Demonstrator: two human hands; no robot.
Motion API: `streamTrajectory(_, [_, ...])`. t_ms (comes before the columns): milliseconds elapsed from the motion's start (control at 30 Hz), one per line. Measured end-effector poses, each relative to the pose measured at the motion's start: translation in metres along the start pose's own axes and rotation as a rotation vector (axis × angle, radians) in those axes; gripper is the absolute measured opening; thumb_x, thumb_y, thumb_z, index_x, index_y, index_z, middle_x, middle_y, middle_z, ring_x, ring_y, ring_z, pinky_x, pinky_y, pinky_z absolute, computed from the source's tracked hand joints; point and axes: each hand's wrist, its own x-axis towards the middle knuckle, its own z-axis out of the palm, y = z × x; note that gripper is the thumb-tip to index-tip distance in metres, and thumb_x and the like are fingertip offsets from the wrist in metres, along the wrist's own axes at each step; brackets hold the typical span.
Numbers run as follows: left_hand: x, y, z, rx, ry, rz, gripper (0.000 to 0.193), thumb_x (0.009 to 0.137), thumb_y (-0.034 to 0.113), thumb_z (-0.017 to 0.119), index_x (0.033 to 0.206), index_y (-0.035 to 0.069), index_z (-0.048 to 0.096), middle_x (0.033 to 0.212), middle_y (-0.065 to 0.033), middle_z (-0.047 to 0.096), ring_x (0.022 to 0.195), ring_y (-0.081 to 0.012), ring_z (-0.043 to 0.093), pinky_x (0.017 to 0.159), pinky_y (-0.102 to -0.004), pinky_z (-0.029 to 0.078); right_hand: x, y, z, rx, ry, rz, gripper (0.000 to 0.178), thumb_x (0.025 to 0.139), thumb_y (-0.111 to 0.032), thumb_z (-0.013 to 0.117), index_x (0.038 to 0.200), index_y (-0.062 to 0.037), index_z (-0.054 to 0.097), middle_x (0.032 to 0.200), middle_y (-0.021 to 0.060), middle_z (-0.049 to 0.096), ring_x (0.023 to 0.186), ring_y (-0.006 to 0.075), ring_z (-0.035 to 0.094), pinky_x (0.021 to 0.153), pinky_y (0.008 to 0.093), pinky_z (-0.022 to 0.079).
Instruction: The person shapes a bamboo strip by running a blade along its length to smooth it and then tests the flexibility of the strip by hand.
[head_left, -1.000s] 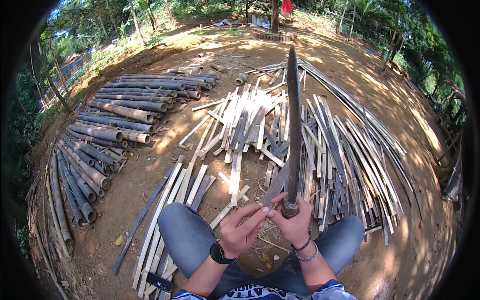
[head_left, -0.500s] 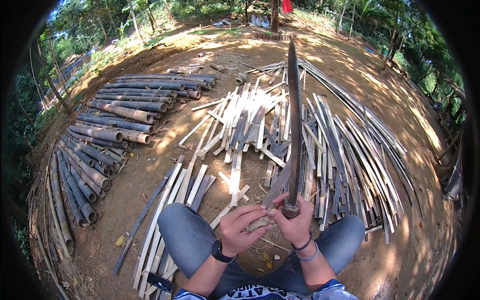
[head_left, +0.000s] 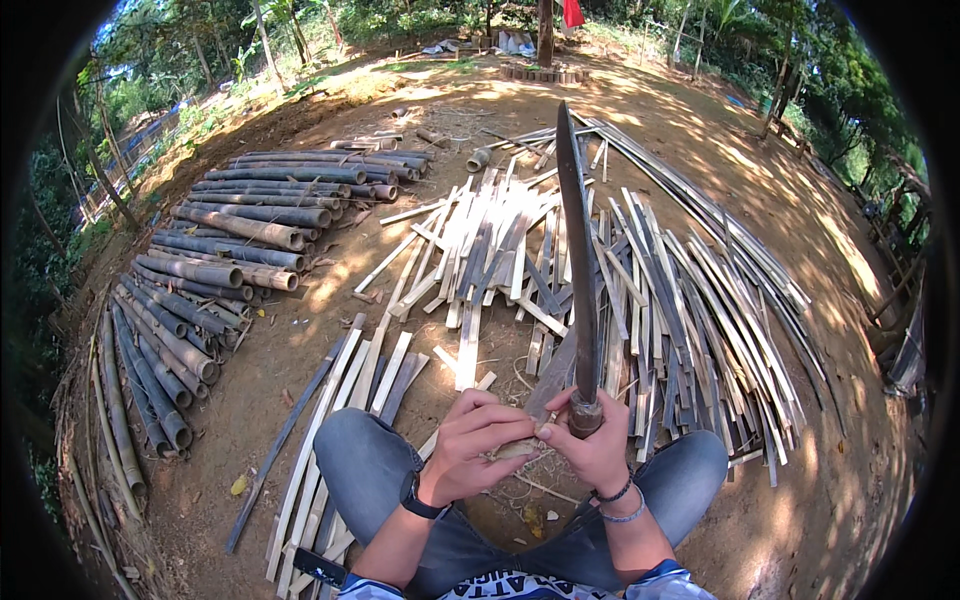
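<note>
In front of me my right hand is closed round the handle of a machete. Its long, dark blade points up and away, with a slight curve. My left hand is closed close to my right thumb, its fingertips pinching at a small pale piece I cannot make out. Just beyond the fingertips a broad grey-brown piece of wood or bamboo slants away, its near end hidden by my hands. A dark watch is on my left wrist, and bracelets are on my right.
Split bamboo strips lie heaped ahead, with long slats fanning out to the right. Whole bamboo poles are stacked at left. More strips and a phone lie beside my left knee. Trees edge the dirt ground.
The machete's tip has dropped a little and shifted left. My left hand has turned and its fingers have curled more closely together beside the right thumb.
</note>
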Motion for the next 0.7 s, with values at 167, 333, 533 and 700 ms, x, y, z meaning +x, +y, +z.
streamTrajectory(167, [-0.001,0.001,0.002,-0.008,0.004,-0.009,0.037,0.060,0.008,0.081,0.095,0.011,0.071,0.096,0.0000,0.068,0.085,-0.0215,0.056,0.077,-0.0319,0.046,-0.001,0.003,-0.007,0.035,-0.029,0.028,0.031,0.071,-0.015,0.081,0.087,-0.0004,0.059,0.061,-0.0038,0.053,0.054,0.0016,0.047,0.049,0.0182,0.036])
streamTrajectory(333, [0.003,-0.002,0.004,-0.054,0.003,-0.029,0.036,0.060,0.005,0.080,0.095,0.010,0.071,0.095,-0.0015,0.067,0.087,-0.0225,0.057,0.079,-0.0329,0.047,-0.021,0.020,-0.046,-0.022,0.033,0.033,0.043,0.077,-0.039,0.075,0.087,0.0002,0.060,0.060,-0.0041,0.053,0.053,0.0046,0.050,0.051,0.0199,0.039])
streamTrajectory(533, [0.001,-0.006,-0.006,-0.114,0.030,-0.079,0.034,0.061,0.004,0.080,0.094,0.008,0.072,0.092,-0.0031,0.066,0.090,-0.0232,0.058,0.079,-0.0339,0.049,-0.068,0.013,-0.113,-0.352,-0.005,0.019,0.056,0.082,-0.056,0.064,0.079,0.0000,0.061,0.054,-0.0001,0.052,0.049,0.0079,0.052,0.048,0.0232,0.040])
streamTrajectory(700, [0.006,-0.011,-0.007,-0.114,0.046,-0.093,0.032,0.059,0.003,0.082,0.090,0.006,0.073,0.087,-0.0027,0.066,0.088,-0.0207,0.059,0.076,-0.0320,0.049,-0.109,-0.033,-0.176,-0.734,-0.035,0.125,0.045,0.076,-0.047,0.071,0.076,-0.0023,0.064,0.053,0.0047,0.055,0.047,0.0161,0.057,0.047,0.0272,0.041])
